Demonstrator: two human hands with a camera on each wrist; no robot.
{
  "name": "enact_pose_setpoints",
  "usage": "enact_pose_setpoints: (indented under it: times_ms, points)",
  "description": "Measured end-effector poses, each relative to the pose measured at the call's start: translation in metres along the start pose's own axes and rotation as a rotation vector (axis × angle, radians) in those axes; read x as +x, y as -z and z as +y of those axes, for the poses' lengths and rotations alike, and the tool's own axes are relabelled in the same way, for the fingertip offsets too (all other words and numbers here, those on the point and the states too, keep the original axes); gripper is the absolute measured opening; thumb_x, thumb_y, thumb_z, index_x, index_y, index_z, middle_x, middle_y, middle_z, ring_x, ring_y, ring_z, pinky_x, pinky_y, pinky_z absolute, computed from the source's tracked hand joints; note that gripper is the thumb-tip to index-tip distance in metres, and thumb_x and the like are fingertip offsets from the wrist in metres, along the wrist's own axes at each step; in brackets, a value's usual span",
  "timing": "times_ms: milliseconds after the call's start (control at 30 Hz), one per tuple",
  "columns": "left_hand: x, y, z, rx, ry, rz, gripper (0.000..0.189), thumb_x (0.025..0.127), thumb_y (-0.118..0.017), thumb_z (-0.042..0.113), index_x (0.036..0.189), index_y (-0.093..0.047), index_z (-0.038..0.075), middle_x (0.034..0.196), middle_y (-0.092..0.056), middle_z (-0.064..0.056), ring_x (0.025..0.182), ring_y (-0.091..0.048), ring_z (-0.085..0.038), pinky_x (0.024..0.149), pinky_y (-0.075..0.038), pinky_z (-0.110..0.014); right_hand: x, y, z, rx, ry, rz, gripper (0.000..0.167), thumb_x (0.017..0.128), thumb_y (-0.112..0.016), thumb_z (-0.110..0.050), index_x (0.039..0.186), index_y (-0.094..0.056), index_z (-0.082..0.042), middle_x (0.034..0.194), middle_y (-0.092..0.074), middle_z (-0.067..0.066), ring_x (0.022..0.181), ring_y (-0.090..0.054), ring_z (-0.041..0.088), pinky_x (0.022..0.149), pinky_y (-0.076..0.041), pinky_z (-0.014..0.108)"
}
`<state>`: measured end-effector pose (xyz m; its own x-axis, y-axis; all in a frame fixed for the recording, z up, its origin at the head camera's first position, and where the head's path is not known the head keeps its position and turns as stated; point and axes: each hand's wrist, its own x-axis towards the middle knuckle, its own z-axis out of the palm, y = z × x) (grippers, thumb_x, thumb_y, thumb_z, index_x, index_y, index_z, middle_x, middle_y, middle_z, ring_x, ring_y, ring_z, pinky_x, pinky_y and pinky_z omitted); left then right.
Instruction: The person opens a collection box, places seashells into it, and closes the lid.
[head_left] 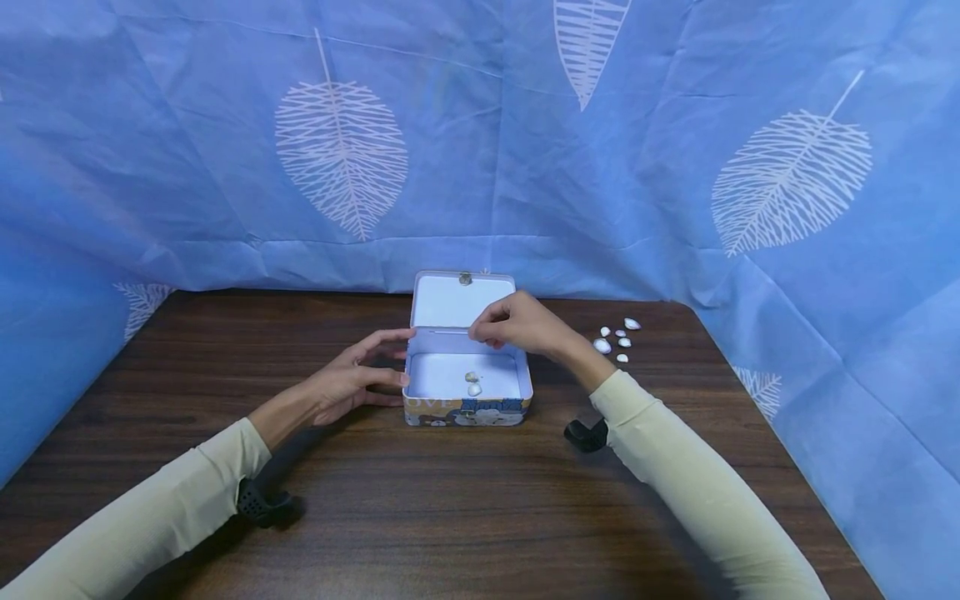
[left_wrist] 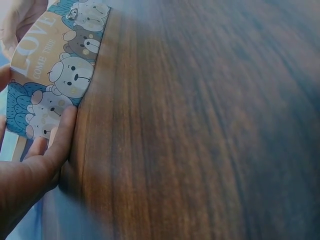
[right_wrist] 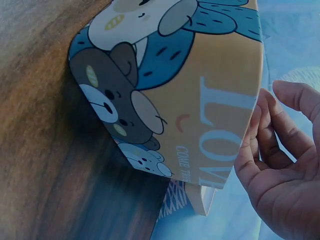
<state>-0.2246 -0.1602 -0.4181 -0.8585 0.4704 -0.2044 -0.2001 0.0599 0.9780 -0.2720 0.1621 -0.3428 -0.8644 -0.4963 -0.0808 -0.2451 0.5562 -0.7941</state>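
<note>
A small tin box with cartoon bears and the word LOVE on it stands with its white-lined lid raised. Two small pale shells show inside, near the front wall. My left hand is at the box's left side, its extended fingers touching the wall; the left wrist view shows a finger along the lower edge. Above the back of the box is my right hand, fingers loosely bent and thumb near the fingertips. No item shows between them in the right wrist view.
Several small white shells lie on the dark wooden table to the right of the box. A blue cloth with white leaf prints hangs behind the table and along its sides.
</note>
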Motion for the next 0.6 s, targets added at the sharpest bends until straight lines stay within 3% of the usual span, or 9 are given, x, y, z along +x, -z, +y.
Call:
enact_pose_setpoints:
  times_ms: [167,367,600]
  points:
    - [0.000,-0.001,0.001,-0.005,0.005,0.004,0.083,0.104,-0.074,0.007,0.176,-0.036,0.024,0.174,-0.029,-0.024,0.155,-0.048,-0.052,0.112,-0.064,-0.058,-0.003,0.001,0.001,-0.012,-0.007,0.008,0.030,0.108,-0.072,-0.026,0.120,-0.087,-0.003,0.113,-0.083,0.023,0.103,-0.076,0.036,0.101,-0.062,0.061]
    - [-0.001,-0.001,0.001,-0.009,0.000,0.006,0.085,0.103,-0.076,0.008,0.177,-0.036,0.024,0.175,-0.028,-0.024,0.155,-0.047,-0.052,0.111,-0.064,-0.058,-0.009,0.006,0.000,-0.013,0.007,0.045,0.029,0.109,-0.073,-0.028,0.123,-0.087,-0.007,0.113,-0.081,0.022,0.098,-0.073,0.032,0.089,-0.059,0.049]
    - [-0.001,0.000,-0.001,-0.005,-0.014,-0.003,0.087,0.102,-0.080,0.011,0.176,-0.037,0.024,0.176,-0.028,-0.023,0.156,-0.047,-0.052,0.112,-0.064,-0.058,-0.019,0.016,0.004,-0.002,0.033,0.081,0.028,0.110,-0.073,-0.027,0.127,-0.084,-0.007,0.116,-0.080,0.018,0.105,-0.071,0.040,0.088,-0.059,0.042]
